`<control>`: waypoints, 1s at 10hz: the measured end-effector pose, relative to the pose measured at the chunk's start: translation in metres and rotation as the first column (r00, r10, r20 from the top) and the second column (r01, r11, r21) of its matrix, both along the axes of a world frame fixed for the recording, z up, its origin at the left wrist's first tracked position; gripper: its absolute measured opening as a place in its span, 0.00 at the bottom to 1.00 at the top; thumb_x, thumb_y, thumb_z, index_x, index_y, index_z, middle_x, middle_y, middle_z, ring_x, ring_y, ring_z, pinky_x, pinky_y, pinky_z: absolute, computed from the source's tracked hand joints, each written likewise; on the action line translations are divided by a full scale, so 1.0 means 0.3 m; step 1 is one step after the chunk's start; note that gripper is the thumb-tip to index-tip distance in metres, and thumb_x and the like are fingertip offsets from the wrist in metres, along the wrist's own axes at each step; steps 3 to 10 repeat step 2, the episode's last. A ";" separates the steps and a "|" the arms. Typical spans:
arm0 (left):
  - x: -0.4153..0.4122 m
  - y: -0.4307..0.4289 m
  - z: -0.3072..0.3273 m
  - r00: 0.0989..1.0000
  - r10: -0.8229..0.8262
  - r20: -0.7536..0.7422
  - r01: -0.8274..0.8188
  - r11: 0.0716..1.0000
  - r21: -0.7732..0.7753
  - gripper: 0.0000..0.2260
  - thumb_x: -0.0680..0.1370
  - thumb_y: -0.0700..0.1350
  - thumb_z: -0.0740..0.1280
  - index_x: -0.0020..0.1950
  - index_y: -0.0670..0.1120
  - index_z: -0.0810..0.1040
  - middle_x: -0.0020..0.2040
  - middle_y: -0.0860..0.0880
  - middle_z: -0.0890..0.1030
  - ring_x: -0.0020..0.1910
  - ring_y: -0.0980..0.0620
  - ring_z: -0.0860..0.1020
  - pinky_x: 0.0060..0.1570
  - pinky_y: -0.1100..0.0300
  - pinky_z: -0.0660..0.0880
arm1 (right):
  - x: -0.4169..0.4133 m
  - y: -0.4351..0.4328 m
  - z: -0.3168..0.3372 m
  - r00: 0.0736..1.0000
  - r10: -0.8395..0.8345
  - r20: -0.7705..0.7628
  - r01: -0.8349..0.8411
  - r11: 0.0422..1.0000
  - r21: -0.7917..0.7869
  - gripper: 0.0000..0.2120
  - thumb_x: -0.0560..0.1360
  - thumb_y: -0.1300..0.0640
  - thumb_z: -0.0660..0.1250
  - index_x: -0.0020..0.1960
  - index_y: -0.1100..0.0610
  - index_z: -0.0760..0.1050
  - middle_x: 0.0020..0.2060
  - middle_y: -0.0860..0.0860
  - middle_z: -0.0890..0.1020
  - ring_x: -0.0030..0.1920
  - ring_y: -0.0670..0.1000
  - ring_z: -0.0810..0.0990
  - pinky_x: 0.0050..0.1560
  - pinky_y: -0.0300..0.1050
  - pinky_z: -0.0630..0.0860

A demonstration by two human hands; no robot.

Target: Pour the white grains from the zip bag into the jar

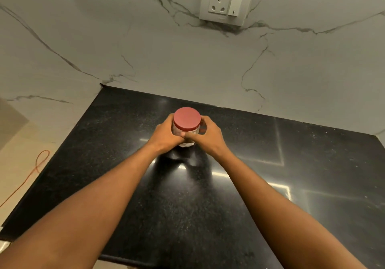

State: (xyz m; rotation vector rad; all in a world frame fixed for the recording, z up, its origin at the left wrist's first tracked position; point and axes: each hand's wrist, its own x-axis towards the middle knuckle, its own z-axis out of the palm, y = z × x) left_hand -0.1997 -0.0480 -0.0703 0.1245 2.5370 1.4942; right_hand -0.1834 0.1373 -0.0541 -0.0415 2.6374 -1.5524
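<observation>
A clear jar (pixel 188 143) with a red lid (pixel 187 119) screwed on top stands upright on the black counter (pixel 116 164), near its back middle. White grains show through the glass below my fingers. My left hand (pixel 164 133) wraps the jar's left side and my right hand (pixel 208 137) wraps its right side, thumbs meeting at the front. No zip bag is in view.
A marble-patterned wall (pixel 187 60) rises behind the counter, with a socket and switch plate (pixel 227 0) high on it. The counter's left edge drops to a beige floor where an orange cord (pixel 39 164) lies.
</observation>
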 end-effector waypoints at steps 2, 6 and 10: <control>0.054 -0.040 0.051 0.998 -0.055 0.022 0.056 0.996 -0.071 0.50 0.69 0.52 0.83 0.83 0.51 0.56 0.78 0.45 0.71 0.77 0.44 0.70 0.69 0.54 0.69 | 0.031 -0.002 0.014 0.999 -0.012 -0.034 0.013 0.999 0.047 0.46 0.64 0.44 0.84 0.76 0.52 0.68 0.70 0.50 0.78 0.67 0.48 0.77 0.70 0.51 0.75; 0.054 -0.040 0.051 0.998 -0.055 0.022 0.056 0.996 -0.071 0.50 0.69 0.52 0.83 0.83 0.51 0.56 0.78 0.45 0.71 0.77 0.44 0.70 0.69 0.54 0.69 | 0.031 -0.002 0.014 0.999 -0.012 -0.034 0.013 0.999 0.047 0.46 0.64 0.44 0.84 0.76 0.52 0.68 0.70 0.50 0.78 0.67 0.48 0.77 0.70 0.51 0.75; 0.054 -0.040 0.051 0.998 -0.055 0.022 0.056 0.996 -0.071 0.50 0.69 0.52 0.83 0.83 0.51 0.56 0.78 0.45 0.71 0.77 0.44 0.70 0.69 0.54 0.69 | 0.031 -0.002 0.014 0.999 -0.012 -0.034 0.013 0.999 0.047 0.46 0.64 0.44 0.84 0.76 0.52 0.68 0.70 0.50 0.78 0.67 0.48 0.77 0.70 0.51 0.75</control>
